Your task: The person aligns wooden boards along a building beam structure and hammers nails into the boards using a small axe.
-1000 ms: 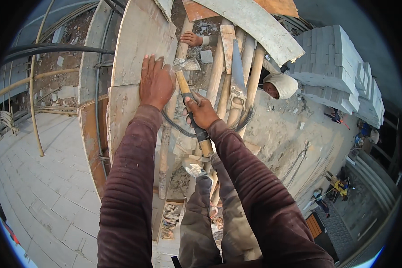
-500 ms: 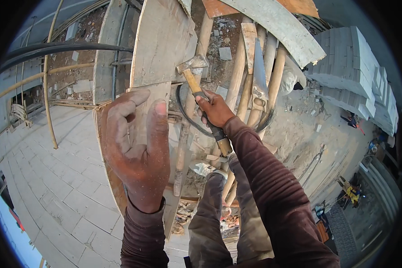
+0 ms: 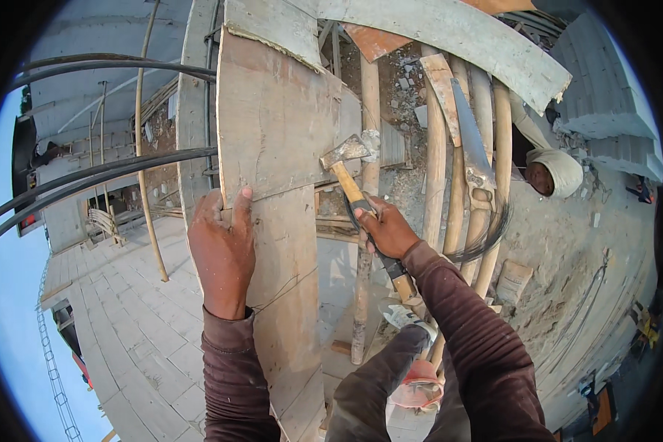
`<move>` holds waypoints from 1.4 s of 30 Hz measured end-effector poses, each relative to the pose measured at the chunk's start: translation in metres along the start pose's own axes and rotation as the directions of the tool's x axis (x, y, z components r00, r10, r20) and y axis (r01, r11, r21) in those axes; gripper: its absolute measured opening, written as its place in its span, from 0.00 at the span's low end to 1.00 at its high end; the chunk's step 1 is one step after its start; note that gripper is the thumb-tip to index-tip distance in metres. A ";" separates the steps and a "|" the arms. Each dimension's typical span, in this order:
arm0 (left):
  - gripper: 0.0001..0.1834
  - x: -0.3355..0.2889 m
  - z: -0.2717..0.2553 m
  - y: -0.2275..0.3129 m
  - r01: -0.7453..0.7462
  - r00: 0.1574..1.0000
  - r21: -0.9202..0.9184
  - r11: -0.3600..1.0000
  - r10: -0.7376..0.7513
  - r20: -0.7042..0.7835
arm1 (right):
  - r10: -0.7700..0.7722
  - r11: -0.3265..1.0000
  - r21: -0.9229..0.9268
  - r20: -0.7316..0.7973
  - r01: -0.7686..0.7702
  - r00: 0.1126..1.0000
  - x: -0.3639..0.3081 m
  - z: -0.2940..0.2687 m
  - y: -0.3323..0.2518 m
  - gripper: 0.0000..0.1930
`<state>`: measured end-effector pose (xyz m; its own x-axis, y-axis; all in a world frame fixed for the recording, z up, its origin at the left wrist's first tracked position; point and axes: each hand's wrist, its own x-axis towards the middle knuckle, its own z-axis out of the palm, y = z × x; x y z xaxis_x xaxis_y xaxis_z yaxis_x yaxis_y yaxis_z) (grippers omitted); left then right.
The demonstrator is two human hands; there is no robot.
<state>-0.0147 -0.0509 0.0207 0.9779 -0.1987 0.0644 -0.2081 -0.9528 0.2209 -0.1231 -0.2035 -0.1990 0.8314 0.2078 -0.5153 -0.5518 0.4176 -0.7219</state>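
My left hand (image 3: 225,254) is at the left edge of the upper plywood board (image 3: 287,110), near its seam with the lower plywood panel (image 3: 283,243). Its thumb lies on the board's face and its other fingers curl round the edge, partly hidden. In my right hand (image 3: 390,230) is a hammer (image 3: 351,188) with a yellow and black handle. The hammer's metal head points up and left, in front of the board's right side, and I cannot tell whether it touches.
Right of the boards, a handsaw (image 3: 471,132) and a wood offcut (image 3: 440,96) rest against upright wooden poles (image 3: 435,162), with black wire (image 3: 493,239) looped there. Below right is a person in a pale head covering (image 3: 563,169). Black cables (image 3: 110,166) run in from the left.
My left hand has gone from raised and half-curled to gripping the board's edge. The hammer stays in my right hand. The view has shifted, bringing a person into sight at the right.
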 end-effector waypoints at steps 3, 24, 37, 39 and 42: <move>0.20 -0.001 -0.002 -0.002 0.035 0.999 0.036 0.999 -0.036 0.025 | -0.013 1.000 -0.012 0.069 0.014 0.998 0.006 -0.018 0.000 0.26; 0.24 -0.005 -0.002 -0.005 0.012 0.999 0.053 0.999 -0.014 0.033 | -0.249 0.955 -0.110 0.205 0.275 0.947 0.033 -0.050 0.056 0.28; 0.34 0.003 -0.002 -0.026 0.097 0.968 -0.216 0.972 -0.142 -0.208 | -0.324 0.943 -0.013 0.188 0.333 0.927 0.040 -0.036 0.087 0.25; 0.35 0.005 0.000 -0.025 0.110 0.966 -0.243 0.964 -0.162 -0.204 | -0.307 0.950 0.006 0.183 0.312 0.934 0.039 -0.037 0.086 0.25; 0.37 0.002 0.001 -0.018 0.128 0.961 -0.180 0.975 -0.167 -0.221 | -0.264 0.965 0.050 0.212 0.259 0.941 0.037 -0.038 0.085 0.23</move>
<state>-0.0089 -0.0342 0.0153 0.9706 0.0185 0.2400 -0.0812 -0.9135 0.3987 -0.1415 -0.1939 -0.2972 0.9417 0.2730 -0.1965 -0.3136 0.5010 -0.8067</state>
